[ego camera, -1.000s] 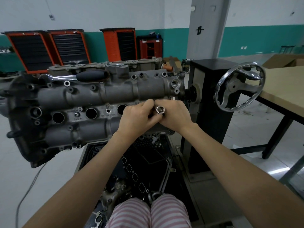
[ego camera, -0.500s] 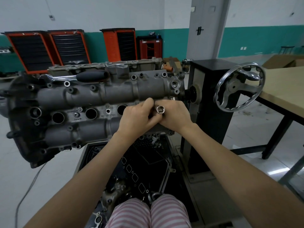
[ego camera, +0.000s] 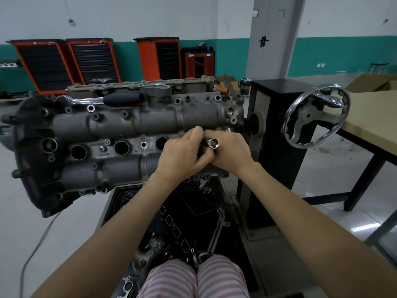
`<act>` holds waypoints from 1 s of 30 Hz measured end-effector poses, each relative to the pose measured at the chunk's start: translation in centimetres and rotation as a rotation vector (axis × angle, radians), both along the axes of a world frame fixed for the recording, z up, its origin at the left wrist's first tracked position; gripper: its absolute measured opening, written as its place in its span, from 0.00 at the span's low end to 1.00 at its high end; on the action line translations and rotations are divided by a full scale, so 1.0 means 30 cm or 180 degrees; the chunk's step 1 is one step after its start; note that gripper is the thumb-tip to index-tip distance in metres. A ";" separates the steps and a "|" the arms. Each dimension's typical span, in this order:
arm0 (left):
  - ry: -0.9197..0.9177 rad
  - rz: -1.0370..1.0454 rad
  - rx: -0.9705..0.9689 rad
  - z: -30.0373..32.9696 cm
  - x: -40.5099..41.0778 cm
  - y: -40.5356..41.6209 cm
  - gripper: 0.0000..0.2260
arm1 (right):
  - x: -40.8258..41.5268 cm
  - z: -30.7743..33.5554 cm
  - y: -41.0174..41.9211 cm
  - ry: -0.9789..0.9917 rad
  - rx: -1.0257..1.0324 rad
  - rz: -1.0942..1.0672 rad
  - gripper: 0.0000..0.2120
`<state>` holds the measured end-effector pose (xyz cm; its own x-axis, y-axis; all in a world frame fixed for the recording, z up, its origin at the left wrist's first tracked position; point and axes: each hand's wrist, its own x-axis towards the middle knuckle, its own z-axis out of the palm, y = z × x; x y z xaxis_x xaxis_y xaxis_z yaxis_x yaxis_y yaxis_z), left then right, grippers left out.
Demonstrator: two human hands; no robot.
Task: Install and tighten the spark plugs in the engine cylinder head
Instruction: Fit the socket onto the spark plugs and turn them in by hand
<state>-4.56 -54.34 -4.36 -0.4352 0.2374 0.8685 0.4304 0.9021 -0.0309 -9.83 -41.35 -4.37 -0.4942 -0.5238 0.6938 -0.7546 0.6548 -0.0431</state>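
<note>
The grey engine cylinder head [ego camera: 111, 125] hangs on a stand in front of me, with three open spark plug wells [ego camera: 121, 147] showing along its middle. My left hand [ego camera: 182, 153] and my right hand [ego camera: 231, 152] meet over the rightmost well, which they hide. Both hands grip a chrome spark plug socket [ego camera: 213, 144] whose open square end points toward me. The lower end of the socket is hidden by my fingers. A ratchet wrench [ego camera: 111, 99] with a black handle lies on top of the head.
A chrome handwheel [ego camera: 315, 117] sticks out from the black stand column [ego camera: 277, 130] on the right. A wooden table [ego camera: 373, 117] stands further right. Loose engine parts lie in a tray [ego camera: 184, 222] below the head. Orange tool cabinets [ego camera: 92, 61] line the back wall.
</note>
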 end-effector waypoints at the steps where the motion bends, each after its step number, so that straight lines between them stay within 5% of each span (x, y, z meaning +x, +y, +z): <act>1: 0.0014 0.0023 -0.0016 -0.002 -0.004 -0.002 0.12 | 0.000 0.000 0.001 -0.0027 0.0018 -0.0003 0.06; 30: -0.0010 -0.0104 0.0047 -0.005 -0.005 -0.010 0.15 | 0.009 0.004 -0.001 -0.0075 -0.0159 0.0049 0.09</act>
